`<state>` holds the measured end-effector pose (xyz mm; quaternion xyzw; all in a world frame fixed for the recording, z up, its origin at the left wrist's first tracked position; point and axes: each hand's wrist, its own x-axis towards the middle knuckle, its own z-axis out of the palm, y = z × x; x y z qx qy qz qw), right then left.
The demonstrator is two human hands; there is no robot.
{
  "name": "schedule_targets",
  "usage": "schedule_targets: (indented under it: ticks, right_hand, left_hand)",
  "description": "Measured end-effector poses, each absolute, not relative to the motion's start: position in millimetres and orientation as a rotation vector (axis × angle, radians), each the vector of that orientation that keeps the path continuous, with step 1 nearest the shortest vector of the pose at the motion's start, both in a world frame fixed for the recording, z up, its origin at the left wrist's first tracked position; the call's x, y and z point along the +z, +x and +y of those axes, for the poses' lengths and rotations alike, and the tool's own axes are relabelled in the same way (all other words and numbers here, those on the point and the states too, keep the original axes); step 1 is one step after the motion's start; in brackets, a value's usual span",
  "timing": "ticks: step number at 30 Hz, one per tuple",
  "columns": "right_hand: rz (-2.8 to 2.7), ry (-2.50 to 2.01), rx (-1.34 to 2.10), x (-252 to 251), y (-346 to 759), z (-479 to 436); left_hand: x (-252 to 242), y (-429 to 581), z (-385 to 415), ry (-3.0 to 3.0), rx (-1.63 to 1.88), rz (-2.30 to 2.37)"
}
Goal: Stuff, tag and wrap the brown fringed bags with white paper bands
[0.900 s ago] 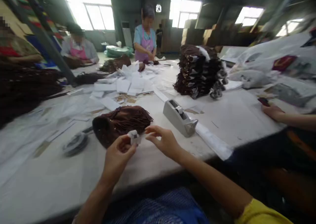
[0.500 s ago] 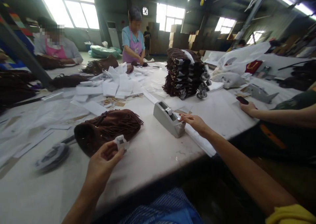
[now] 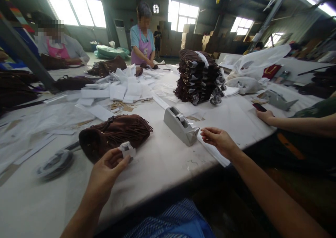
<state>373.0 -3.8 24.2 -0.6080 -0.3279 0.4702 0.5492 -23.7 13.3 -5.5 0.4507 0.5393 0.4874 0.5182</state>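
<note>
My left hand [image 3: 106, 170] is closed on a small white wrapped part [image 3: 127, 149] of a brown fringed bag [image 3: 114, 134] that lies on the white table [image 3: 162, 161]. Just right of the grey tape dispenser [image 3: 180, 125], my right hand [image 3: 218, 140] pinches a strip of clear tape [image 3: 197, 130] that runs from the dispenser's cutter.
A tall stack of brown fringed bags [image 3: 199, 77] stands behind the dispenser. White paper sheets [image 3: 126, 89] are strewn across the table. A tape roll [image 3: 54, 162] lies at the left. A co-worker's hand [image 3: 265, 115] rests at the right by a phone. Two people work at the far side.
My right hand left the wrapped part, reached to the dispenser and has drawn tape away toward the right. My left hand stays on the wrapped part.
</note>
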Motion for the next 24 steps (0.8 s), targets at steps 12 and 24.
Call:
schedule_targets:
  ticks: [12, 24]
  right_hand:
    - [-0.489, -1.399, 1.146, -16, 355, 0]
    - [-1.568, -1.168, 1.112, 28, 217, -21]
  left_hand:
    - [-3, -22, 19, 0.975, 1.230, 1.220]
    - [7, -15, 13, 1.018, 1.261, 1.125]
